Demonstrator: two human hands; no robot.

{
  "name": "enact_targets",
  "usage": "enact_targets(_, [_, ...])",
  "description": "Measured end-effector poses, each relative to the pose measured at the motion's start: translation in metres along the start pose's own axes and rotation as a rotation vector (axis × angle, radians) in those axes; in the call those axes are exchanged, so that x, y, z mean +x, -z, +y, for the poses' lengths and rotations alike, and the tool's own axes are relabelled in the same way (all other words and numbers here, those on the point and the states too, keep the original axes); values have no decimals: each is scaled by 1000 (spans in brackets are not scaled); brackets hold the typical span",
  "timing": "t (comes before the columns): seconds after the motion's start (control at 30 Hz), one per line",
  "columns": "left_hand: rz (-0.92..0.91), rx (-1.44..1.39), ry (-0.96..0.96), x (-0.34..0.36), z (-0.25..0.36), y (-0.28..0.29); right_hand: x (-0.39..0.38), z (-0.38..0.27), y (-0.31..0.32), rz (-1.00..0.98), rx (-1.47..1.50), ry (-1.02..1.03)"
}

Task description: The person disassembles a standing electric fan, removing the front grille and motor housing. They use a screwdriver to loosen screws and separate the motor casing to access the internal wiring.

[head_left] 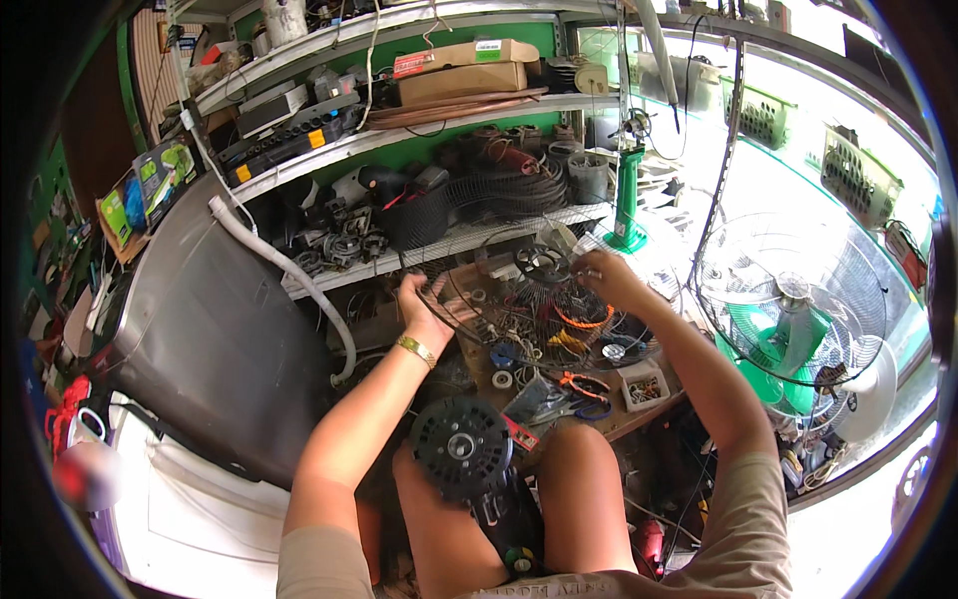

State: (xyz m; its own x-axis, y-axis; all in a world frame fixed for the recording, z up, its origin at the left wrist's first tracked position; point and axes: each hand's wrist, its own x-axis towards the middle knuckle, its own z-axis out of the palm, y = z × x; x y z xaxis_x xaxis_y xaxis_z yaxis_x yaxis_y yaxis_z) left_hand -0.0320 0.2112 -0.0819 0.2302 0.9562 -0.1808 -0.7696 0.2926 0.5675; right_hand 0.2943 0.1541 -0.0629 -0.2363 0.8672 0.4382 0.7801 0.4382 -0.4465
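A round black wire fan guard (pixel 542 264) is held tilted over the cluttered bench, its dark hub ring at the middle. My left hand (pixel 431 311) holds the guard's left rim, palm up, with the rim between thumb and spread fingers. At the hub, my right hand (pixel 607 280) has its fingers pinched together on the guard; the fingertips are partly hidden. A black fan motor (pixel 459 447) with a slotted round housing rests between my thighs, touched by neither hand.
The bench carries orange-handled pliers (pixel 585 382), a white tray (pixel 644 387) of small parts and a tape roll (pixel 502 379). A fan (pixel 793 290) with green blades stands right, a green stand (pixel 628 200) behind. Loaded shelves (pixel 449 118) rise beyond; a dark curved panel (pixel 215 339) is left.
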Motion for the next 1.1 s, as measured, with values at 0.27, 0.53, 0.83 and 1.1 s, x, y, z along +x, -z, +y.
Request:
enact_targets(0.27, [-39,51,-21,57,-40,62,0,72,-90,37,-71,-99])
enact_targets(0.53, [6,298,-187,136,-43,154,23,110,-149,58,-388,13])
enact_targets(0.83, [307,856,14,115,-59,156,21,115,-152,103,-684,-46])
enact_targets(1.1, [-266,1205,738,-24,-30,219,-138,-106,-107,-181,869,-274])
